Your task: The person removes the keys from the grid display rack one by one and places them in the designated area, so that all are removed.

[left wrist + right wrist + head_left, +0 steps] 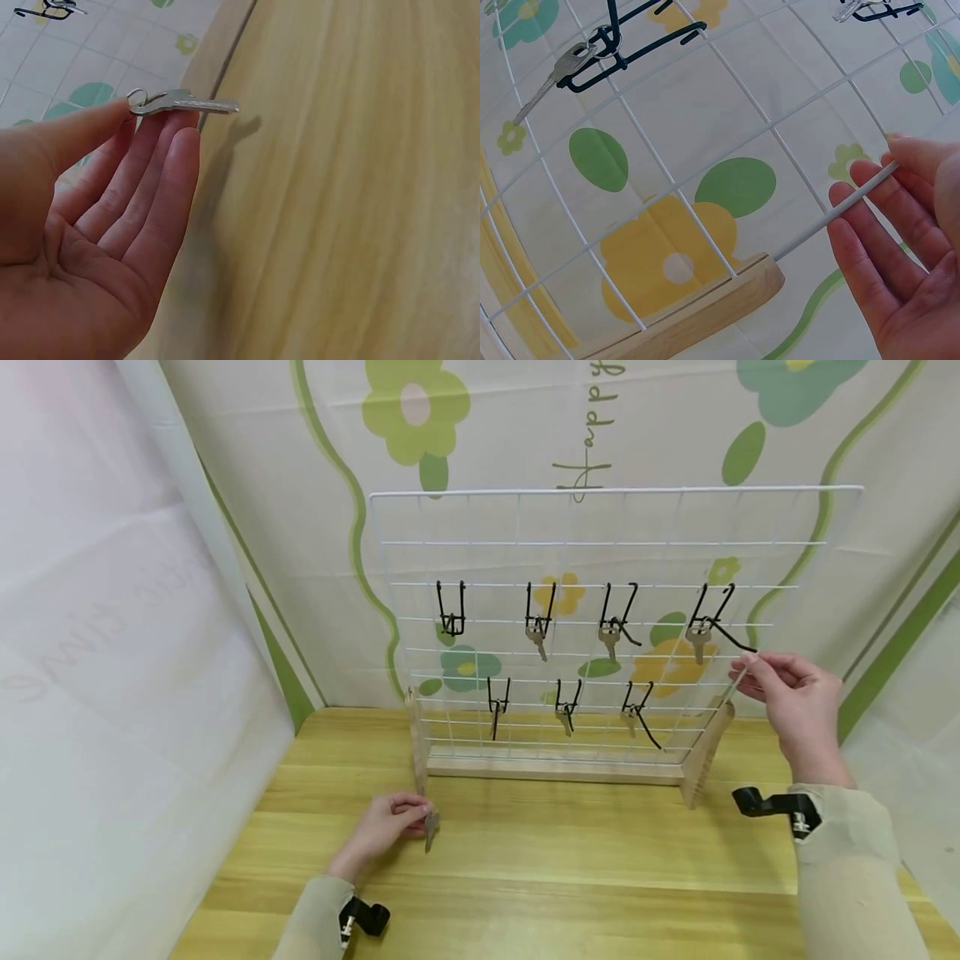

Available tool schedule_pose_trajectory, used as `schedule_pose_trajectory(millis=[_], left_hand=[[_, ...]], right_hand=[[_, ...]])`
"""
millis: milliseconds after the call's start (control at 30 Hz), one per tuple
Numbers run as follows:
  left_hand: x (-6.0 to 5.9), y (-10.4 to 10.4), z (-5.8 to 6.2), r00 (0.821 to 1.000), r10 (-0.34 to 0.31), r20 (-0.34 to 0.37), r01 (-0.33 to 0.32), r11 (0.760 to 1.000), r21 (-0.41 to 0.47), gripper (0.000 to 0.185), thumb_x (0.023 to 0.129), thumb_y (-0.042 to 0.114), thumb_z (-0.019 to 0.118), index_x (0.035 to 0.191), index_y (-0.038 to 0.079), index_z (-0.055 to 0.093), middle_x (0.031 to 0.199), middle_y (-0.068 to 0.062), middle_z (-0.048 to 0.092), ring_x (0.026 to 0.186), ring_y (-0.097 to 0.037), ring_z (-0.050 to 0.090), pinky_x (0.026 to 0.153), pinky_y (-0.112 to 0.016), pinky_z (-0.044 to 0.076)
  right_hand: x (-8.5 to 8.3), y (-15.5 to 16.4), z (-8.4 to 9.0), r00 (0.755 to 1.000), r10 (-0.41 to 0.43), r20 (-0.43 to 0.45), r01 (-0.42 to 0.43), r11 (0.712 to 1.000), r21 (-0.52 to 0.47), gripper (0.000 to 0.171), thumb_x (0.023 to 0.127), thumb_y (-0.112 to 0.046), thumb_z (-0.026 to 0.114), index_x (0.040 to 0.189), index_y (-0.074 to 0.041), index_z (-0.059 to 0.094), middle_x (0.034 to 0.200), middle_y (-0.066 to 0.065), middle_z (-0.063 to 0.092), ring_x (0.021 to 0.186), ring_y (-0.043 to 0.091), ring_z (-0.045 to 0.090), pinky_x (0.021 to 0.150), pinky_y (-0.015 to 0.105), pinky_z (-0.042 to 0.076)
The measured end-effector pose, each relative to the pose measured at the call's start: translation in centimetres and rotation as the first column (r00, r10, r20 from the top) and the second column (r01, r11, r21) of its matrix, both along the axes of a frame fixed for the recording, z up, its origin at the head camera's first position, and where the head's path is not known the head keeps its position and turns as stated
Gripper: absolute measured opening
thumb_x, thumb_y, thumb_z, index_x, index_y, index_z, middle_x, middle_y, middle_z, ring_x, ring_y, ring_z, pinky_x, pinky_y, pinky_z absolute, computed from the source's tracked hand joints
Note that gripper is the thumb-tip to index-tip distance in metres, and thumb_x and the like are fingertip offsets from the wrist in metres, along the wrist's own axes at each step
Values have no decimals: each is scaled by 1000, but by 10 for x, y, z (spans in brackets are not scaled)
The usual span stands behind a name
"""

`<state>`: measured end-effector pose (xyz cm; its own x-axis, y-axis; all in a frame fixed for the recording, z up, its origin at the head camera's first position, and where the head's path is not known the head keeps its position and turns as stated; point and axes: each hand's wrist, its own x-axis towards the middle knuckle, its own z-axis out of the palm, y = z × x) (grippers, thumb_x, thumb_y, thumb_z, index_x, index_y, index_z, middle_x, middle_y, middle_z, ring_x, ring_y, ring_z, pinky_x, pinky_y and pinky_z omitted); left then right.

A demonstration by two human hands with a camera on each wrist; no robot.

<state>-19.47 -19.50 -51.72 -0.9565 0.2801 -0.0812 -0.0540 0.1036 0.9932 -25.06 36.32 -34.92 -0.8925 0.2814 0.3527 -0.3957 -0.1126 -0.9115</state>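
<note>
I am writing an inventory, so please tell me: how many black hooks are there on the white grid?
7. Upper row, left to right: first hook, second hook, third hook, fourth hook. Lower row: left hook, middle hook, right hook. None seems hidden.

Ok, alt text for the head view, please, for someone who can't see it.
The left hand pinches a small key above a wood-grain table, while the right hand grips the right edge of an upright white wire grid. Black hooks hang on it in two rows, four above three; keys hang from several, but none shows on the upper-left hook.
</note>
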Motion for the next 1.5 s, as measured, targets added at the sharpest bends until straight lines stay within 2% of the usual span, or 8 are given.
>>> schedule_pose_trajectory(millis=[167,300,500,933,1200,1300,1367,1500], left_hand=[[0,0,-3,1000,15,-11,-15,999,-35,23,103,2,60,114,-19,63,104,-25,71,87,-29,71,77,-37,62],[0,3,-1,999,27,-36,-31,995,-92,21,102,2,61,112,-17,65,100,-23,71,85,-29,71,75,-36,63],[1,8,4,997,70,-31,-74,984,-160,15,100,-1,63,107,-14,68,93,-20,72,77,-27,72,69,-34,63],[-2,13,8,986,150,-67,-164,941,-296,9,96,0,70,99,-7,74,85,-11,72,71,-23,70,63,-32,61],[1,13,12,976,174,-129,-210,906,-367,7,91,2,76,96,-3,76,82,-7,72,71,-21,68,63,-32,60],[0,13,18,971,184,-153,-230,895,-383,11,91,6,76,100,0,77,86,-3,72,76,-18,67,67,-30,58],[-1,14,28,966,182,-184,-240,897,-372,14,93,8,76,104,0,77,89,-2,73,80,-18,68,69,-29,58],[1,21,63,951,179,-252,-251,923,-293,20,94,14,76,111,3,76,95,-3,74,85,-21,70,75,-37,60]], right_hand=[[0,0,0,1000,-2,1,2,1000,3,26,91,-8,77,109,10,70,96,9,77,81,17,75,73,27,59],[0,0,1,1000,1,-13,-1,1000,0,25,92,-7,76,108,10,70,96,10,77,82,17,76,73,28,59],[2,-1,2,1000,5,-20,-5,1000,-12,24,91,-6,77,107,10,70,95,10,77,81,18,76,73,29,59],[2,-2,3,1000,-2,-5,2,1000,-22,26,91,-7,78,108,10,70,95,10,77,81,18,76,72,28,59],[0,-1,2,1000,-2,-2,2,1000,-12,25,91,-7,77,108,10,70,96,10,77,81,18,76,72,28,59],[0,-1,1,1000,-5,5,5,1000,-9,26,91,-7,77,109,10,70,95,10,77,81,18,75,72,28,59],[0,-1,1,1000,-7,8,7,1000,-7,26,91,-8,77,109,10,70,96,9,77,81,17,75,72,28,59],[1,-1,0,1000,-6,3,6,1000,-5,26,91,-8,77,109,10,70,95,10,77,80,17,75,71,27,59]])
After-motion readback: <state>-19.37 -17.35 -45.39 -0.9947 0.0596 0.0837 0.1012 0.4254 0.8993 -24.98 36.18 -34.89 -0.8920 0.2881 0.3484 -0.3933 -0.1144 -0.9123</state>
